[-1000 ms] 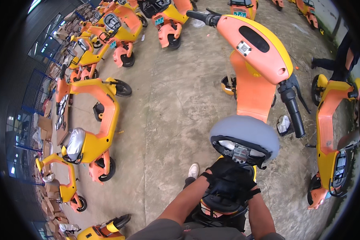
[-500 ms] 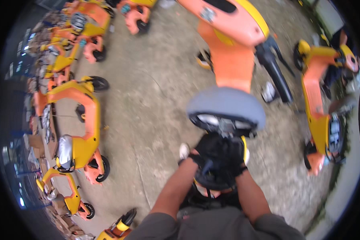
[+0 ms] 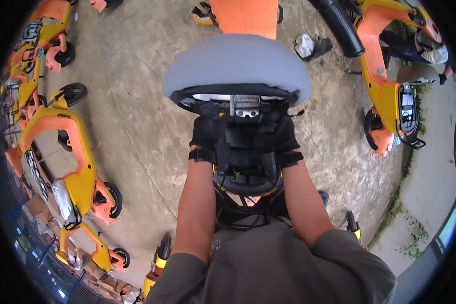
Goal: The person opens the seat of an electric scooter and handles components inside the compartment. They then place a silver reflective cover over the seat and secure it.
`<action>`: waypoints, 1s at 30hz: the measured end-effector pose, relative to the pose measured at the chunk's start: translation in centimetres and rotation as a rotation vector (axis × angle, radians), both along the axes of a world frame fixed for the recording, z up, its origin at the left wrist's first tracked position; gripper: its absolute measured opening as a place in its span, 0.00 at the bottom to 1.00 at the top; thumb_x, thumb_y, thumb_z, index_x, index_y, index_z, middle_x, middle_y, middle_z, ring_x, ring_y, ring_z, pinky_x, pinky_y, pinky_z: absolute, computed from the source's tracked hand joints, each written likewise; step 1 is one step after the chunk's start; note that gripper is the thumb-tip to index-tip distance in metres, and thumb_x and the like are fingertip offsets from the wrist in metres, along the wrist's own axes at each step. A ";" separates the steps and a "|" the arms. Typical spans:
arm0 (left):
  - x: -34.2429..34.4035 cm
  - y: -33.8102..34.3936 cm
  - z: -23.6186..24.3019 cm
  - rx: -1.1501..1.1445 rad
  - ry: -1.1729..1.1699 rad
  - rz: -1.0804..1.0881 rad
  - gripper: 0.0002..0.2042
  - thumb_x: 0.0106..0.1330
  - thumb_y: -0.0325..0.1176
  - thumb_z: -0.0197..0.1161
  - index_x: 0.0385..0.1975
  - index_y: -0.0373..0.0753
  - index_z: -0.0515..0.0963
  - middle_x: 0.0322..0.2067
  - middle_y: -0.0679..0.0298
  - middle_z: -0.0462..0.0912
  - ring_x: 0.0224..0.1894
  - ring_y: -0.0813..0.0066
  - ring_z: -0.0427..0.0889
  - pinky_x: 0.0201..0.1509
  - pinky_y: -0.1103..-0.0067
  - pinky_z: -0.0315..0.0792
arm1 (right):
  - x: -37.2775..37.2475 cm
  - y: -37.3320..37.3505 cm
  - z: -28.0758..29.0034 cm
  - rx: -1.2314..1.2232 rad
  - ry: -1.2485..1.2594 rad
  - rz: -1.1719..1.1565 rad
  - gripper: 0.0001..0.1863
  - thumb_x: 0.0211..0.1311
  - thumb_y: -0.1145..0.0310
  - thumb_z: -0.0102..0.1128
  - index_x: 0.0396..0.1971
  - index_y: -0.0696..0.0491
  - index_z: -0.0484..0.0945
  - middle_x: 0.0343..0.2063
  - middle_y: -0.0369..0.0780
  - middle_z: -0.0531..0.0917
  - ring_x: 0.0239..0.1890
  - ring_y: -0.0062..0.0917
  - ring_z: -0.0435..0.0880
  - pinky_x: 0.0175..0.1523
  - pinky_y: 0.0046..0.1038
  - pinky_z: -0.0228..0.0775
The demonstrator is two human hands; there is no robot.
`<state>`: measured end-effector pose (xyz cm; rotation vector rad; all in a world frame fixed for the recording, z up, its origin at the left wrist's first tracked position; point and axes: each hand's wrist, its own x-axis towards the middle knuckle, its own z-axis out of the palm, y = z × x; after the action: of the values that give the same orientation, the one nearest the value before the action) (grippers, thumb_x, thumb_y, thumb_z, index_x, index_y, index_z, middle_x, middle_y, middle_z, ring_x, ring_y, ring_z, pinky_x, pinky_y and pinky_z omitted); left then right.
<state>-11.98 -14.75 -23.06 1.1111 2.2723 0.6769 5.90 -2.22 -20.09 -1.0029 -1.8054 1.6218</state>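
Observation:
Directly in front of me stands an orange and yellow scooter with its grey seat tipped up. A metal hinge bracket shows at the seat's underside. Both hands wear black gloves and reach in below the raised seat, over the black seat compartment. My left hand is at the left side of the opening, beside the bracket. On the opposite side is my right hand. The fingers of both are lost against the dark parts, so any grip is hidden.
Several more scooters stand in a row at the left, including a yellow and orange one. Another scooter is at the right, with a crouching person behind it. White and dark crumpled items lie on the concrete floor. Cardboard is piled far left.
My view has shifted, so the seat sits further left and higher and looks larger. The gloved hands, close together before, now show apart on either side of the opening. The handlebar has mostly left view.

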 end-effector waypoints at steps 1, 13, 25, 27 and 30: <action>-0.1 -0.3 0.2 -0.023 -0.156 0.162 0.18 0.51 0.48 0.70 0.23 0.37 0.80 0.18 0.54 0.79 0.23 0.56 0.80 0.27 0.69 0.73 | 0.8 0.4 0.0 -0.442 0.055 0.060 0.03 0.62 0.75 0.46 0.33 0.52 0.69 0.18 0.28 0.67 0.18 0.11 0.65 0.25 0.17 0.60; 3.4 -1.5 3.8 -0.008 -0.927 0.265 0.11 0.65 0.36 0.57 0.37 0.35 0.79 0.24 0.68 0.79 0.28 0.84 0.76 0.31 0.82 0.70 | 3.2 0.8 -3.5 0.312 -0.221 0.203 0.09 0.51 0.70 0.57 0.34 0.54 0.76 0.19 0.40 0.77 0.19 0.35 0.75 0.24 0.27 0.67; 6.9 -0.3 0.9 0.234 -0.685 -0.140 0.10 0.66 0.33 0.57 0.40 0.35 0.77 0.35 0.66 0.81 0.39 0.77 0.78 0.43 0.77 0.71 | 2.0 0.9 -2.4 -0.203 -0.170 0.522 0.05 0.60 0.75 0.52 0.35 0.57 0.75 0.29 0.32 0.78 0.28 0.11 0.73 0.32 0.17 0.67; 5.8 2.5 4.3 0.256 -0.279 -0.288 0.10 0.66 0.33 0.56 0.42 0.37 0.78 0.39 0.64 0.82 0.42 0.77 0.79 0.45 0.77 0.72 | 1.9 0.8 -4.9 -0.233 0.059 0.289 0.06 0.49 0.72 0.61 0.28 0.55 0.76 0.23 0.38 0.77 0.24 0.23 0.75 0.29 0.24 0.66; 4.7 3.1 1.6 0.394 -1.079 0.116 0.10 0.66 0.34 0.57 0.42 0.39 0.80 0.39 0.61 0.83 0.41 0.72 0.80 0.46 0.76 0.73 | 0.9 1.3 -2.1 0.071 0.087 0.390 0.08 0.45 0.71 0.64 0.26 0.55 0.76 0.21 0.40 0.77 0.24 0.29 0.76 0.30 0.27 0.66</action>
<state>-7.32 -11.62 -21.45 0.5156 1.2919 1.3905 6.77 -0.94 -22.18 -0.5612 -2.0745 1.7756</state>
